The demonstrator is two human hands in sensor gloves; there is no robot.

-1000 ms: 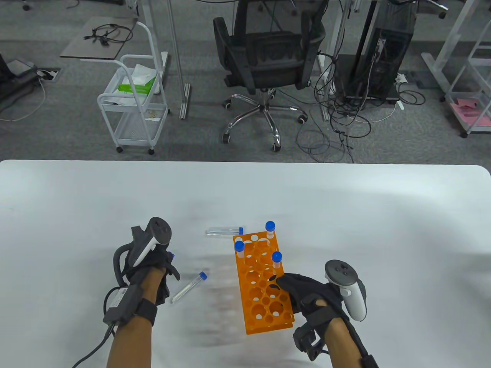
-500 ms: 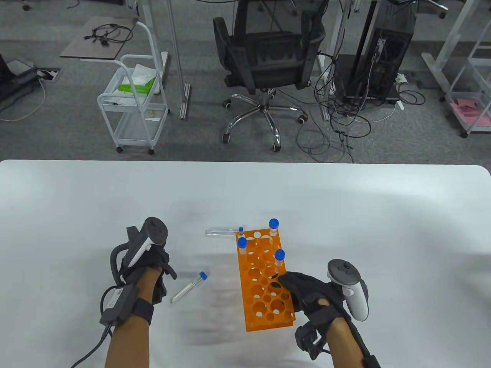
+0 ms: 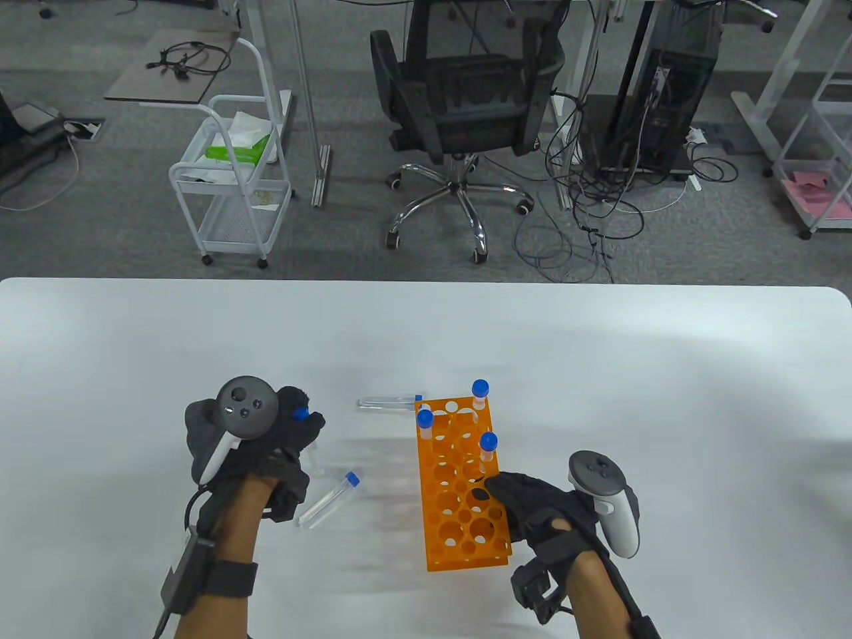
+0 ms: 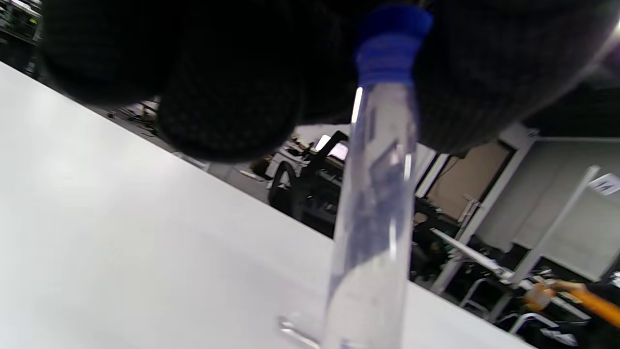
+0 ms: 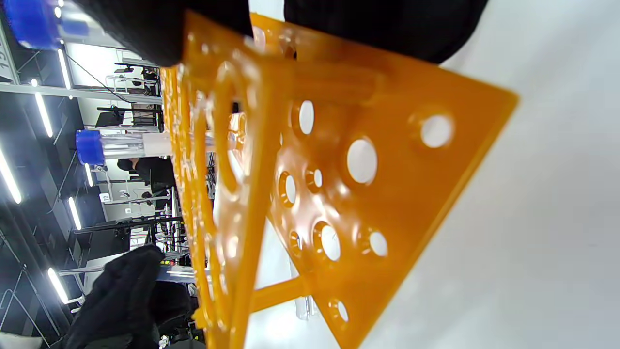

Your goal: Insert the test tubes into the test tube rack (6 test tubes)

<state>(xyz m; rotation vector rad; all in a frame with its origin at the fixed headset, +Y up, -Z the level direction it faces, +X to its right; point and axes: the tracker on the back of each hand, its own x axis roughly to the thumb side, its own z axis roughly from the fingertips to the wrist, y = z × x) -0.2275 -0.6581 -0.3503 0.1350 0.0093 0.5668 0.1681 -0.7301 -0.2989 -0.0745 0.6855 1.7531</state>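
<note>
**A:** Three clear plastic test tubes with blue screw caps stand upright in the orange plastic test tube rack: far-right corner tube, far-left tube, mid-right tube. Rack sits on the white table, right of centre.

**B:** Hands?

**A:** The gloved right hand grips the rack's near-right edge, fingers over the top plate. The gloved left hand holds a fourth capped tube well left of the rack; from above only its blue cap shows between the fingers.

**B:** Wrist cams add anything?

**A:** Left wrist view shows what the top view hides: held tube's full clear body hanging down from the fingertips that pinch it at the cap, lower end above the table. Right wrist view shows the rack's underside plates and holes, fingers clamped on its edge, one seated tube passing through it. The left hand appears there too, in the background.

**B:** Loose tubes?

**A:** Two lying flat. One diagonal, between left hand and rack. One beside the rack's far-left corner, cap end partly hidden behind it.

**B:** Any writing?

**A:** Nothing readable. Tube markings in the left wrist view are blurred.
</note>
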